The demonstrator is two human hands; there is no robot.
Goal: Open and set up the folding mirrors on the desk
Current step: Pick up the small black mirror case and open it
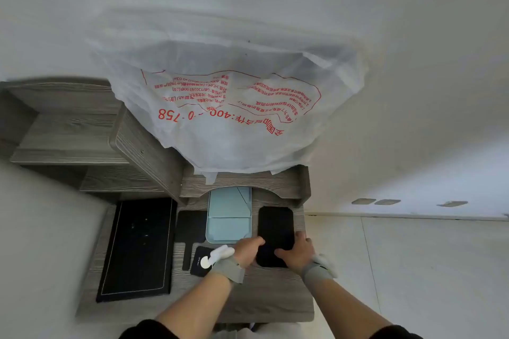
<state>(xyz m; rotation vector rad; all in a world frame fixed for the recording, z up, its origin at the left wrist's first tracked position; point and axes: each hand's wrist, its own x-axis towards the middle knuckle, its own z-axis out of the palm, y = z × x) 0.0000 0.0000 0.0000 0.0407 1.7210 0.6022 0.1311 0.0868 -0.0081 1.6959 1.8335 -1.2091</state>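
Left hand (249, 249), right hand (296, 253): both grip the near end of the black folding mirror (275, 221), flat on the table (275, 297), likely to lift its cover | pale-blue folding mirror (230, 215): just left of left hand, flat | white bag (234, 140) beyond hands: inverted red print, "400", "758" legible.

Black mirror (275, 224) btm edge hidden.
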